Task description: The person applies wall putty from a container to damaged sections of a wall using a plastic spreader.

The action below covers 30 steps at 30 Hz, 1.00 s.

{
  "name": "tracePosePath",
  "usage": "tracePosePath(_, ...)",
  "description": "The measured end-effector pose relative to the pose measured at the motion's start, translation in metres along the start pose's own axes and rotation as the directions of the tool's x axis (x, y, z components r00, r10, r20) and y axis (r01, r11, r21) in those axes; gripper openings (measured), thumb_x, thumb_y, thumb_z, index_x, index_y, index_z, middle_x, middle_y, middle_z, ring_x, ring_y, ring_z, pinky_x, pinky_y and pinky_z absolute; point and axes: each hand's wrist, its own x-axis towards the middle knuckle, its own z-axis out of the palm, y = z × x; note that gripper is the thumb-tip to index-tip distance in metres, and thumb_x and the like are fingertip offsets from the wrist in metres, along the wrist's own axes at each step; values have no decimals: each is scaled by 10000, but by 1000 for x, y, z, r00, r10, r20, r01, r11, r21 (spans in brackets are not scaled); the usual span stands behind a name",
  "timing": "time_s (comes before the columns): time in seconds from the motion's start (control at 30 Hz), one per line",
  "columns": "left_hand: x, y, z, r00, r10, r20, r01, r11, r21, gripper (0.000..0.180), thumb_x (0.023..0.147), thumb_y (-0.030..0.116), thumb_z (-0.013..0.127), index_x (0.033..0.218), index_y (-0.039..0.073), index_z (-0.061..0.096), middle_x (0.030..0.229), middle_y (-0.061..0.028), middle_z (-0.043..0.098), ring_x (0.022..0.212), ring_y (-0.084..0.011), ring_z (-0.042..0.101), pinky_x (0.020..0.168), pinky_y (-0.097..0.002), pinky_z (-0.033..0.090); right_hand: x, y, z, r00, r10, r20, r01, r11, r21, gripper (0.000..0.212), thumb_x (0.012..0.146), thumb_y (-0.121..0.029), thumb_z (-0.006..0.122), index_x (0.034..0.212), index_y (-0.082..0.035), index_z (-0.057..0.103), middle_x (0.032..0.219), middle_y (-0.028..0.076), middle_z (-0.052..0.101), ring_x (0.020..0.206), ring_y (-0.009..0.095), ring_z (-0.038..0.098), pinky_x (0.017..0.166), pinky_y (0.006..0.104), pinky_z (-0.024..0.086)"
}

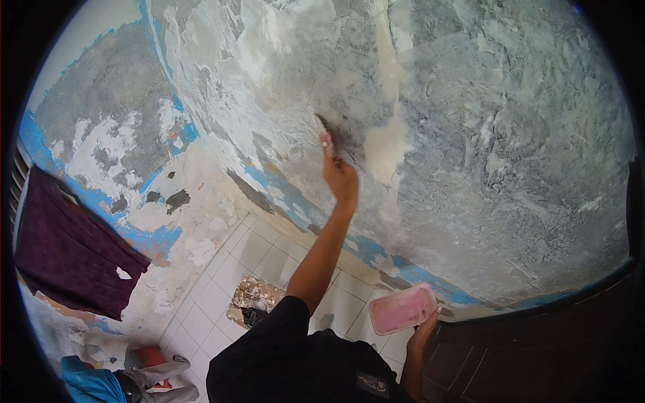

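Fingers of the left hand (341,178) close around the pink-smeared handle of a scraper (327,140) at the upper middle of my remote view, its narrow blade pointing up and slightly left against a patchy grey wall (457,148). Blur and the small scale keep me from separating each finger, and I cannot tell whether the blade's edge touches the plaster. The left arm reaches up from a black sleeve (289,319), elbow nearly straight, wrist bent so that the hand tips to the left.

Low on the right, the right hand (420,334) grips the near right corner of a pink-coated tray (401,310), a fingertip showing at the rim; I cannot make out the other fingers, hidden by the tray. Its forearm rises steeply and is cut off by the lower edge.

Beyond the arms, I see a splattered board (259,293) on white floor tiles (211,312), partly covered by a dark, crumpled item (253,316) I cannot identify. Dark purple cloth (74,245) hangs at left. Blue fabric (94,383) is cropped by the curved lower-left rim.
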Motion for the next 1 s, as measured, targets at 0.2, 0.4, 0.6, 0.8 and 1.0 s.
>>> tracePosePath(0.2,-76,77,37,953,231,196,-217,972,-92,654,846,-161,352,1492,-58,358,1528,-288,393,1332,-408,503,1052,-378,434,-7,-7,8,1000,-9,-5,9,999,39,655,1035,-592,358,1381,-55,505,1267,72,597,1115,183,598,886,306,453)
tracePosePath(0.4,-136,82,-33,891,128,436,-25,972,-235,528,855,-129,467,1370,-17,498,1319,-258,541,1234,-387,555,1042,-374,439,3,-1,2,998,-31,51,28,999,44,661,1042,-578,353,1414,-47,481,1316,95,573,1223,201,552,1015,351,429)
tracePosePath(0.6,-150,103,-114,594,-150,790,400,907,-129,268,929,-43,553,1194,-8,584,979,-153,586,880,-277,604,780,-320,475,11,-10,6,976,-205,79,205,979,16,587,1080,-473,318,1427,-23,464,1369,114,542,1292,231,506,1105,375,379)
tracePosePath(0.8,-144,138,-143,379,-218,899,474,880,13,200,918,-30,589,1112,-19,636,926,-163,654,813,-249,657,725,-339,509,15,-14,37,934,-291,206,279,956,85,593,1087,-459,313,1434,4,447,1382,143,513,1296,245,481,1108,377,368)
tracePosePath(1.0,-166,136,-138,297,-198,934,272,955,116,277,907,17,569,1169,13,661,975,-250,691,830,-425,674,729,-432,537,-12,-33,56,938,-274,215,261,961,87,623,1091,-485,240,1435,-7,445,1398,131,524,1315,237,475,1142,383,319)
